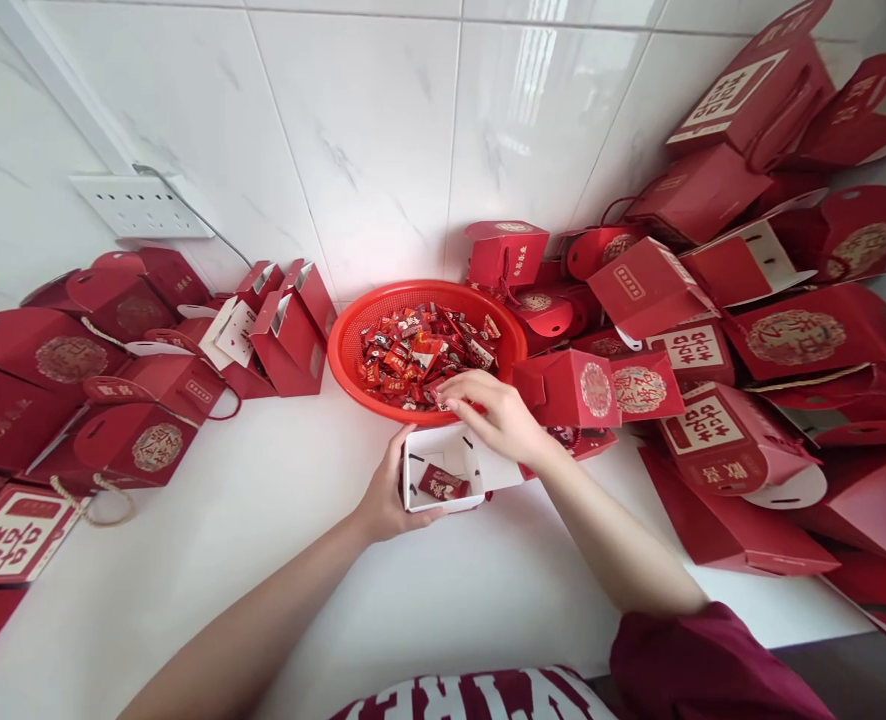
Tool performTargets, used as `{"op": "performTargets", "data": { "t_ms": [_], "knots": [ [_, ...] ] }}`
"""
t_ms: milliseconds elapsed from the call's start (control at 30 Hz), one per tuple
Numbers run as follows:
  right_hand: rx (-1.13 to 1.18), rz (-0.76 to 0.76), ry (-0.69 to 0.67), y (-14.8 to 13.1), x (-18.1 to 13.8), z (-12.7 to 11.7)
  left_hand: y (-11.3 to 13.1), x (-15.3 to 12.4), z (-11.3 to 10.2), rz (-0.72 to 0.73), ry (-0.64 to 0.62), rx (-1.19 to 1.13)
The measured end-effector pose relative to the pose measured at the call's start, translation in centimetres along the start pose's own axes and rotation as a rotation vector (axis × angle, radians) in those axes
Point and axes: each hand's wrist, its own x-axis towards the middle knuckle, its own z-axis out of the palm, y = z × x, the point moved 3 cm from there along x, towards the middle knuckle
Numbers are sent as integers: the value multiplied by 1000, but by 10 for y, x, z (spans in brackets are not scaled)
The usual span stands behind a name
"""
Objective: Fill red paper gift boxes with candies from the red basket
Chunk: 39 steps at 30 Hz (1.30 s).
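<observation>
My left hand [384,495] is closed round the side of a small open box [443,500], white inside, just in front of the basket. In the box lies a dark red wrapped candy [443,482]. Over the front rim of a red plastic basket [349,385], my right hand [492,408] has its thumb and fingertips pinched on what looks like a small red wrapped candy [440,393], partly hidden by the fingers. A heap of red wrapped candies [420,345] fills the middle of the basket.
Many red gift boxes [792,335] with gold and white lettering are piled at the right. More red boxes [68,355] stand at the left, some with cord handles. All rest on a white table [278,480] against a tiled wall with a socket strip [139,207] and cable.
</observation>
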Motion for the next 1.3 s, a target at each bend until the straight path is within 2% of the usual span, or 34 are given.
{"op": "performTargets", "data": {
  "t_ms": [67, 133, 200, 300, 367, 400, 467, 533, 667, 833, 1000, 1067, 1167, 1233, 1300],
  "knots": [
    [-162, -103, -32, -17, -12, -6, -1, -2, 2, 3, -45, -7],
    [-358, -112, -86, -29, -27, -20, -3, -3, 3, -2, -71, -23],
    [-539, 6, -128, -30, -44, -41, -4, -4, 4, -20, -88, -36],
    [-693, 314, -118, -11, -77, -74, -5, -3, 4, -46, -108, -65],
    [-654, 510, -130, 8, -100, -87, -4, -3, 3, -47, -101, -79],
    [-586, 559, -165, 16, -109, -89, -3, -3, 3, -47, -96, -84],
    [-429, 576, -225, 27, -120, -89, -3, -3, 3, -53, -95, -87],
    [-323, 543, -219, 32, -122, -88, -3, -3, 4, -61, -96, -86],
    [-251, 476, -137, 33, -116, -90, -3, -4, 3, -65, -92, -93],
    [-211, 382, -176, 31, -107, -84, 0, -4, 2, -71, -95, -95],
    [-202, 327, -135, 20, -99, -76, 3, -5, 3, -89, -97, -109],
    [-240, 271, -87, 9, -90, -86, 3, -5, 3, -97, -101, -124],
    [-404, 166, 74, -13, -64, -119, 3, -5, 2, -95, -106, -109],
    [-587, 125, 214, -23, -36, -147, 2, -5, 2, -92, -104, -92],
    [-730, 77, 291, -20, 1, -170, 1, -5, 1, -98, -103, -73]
  ]
}}
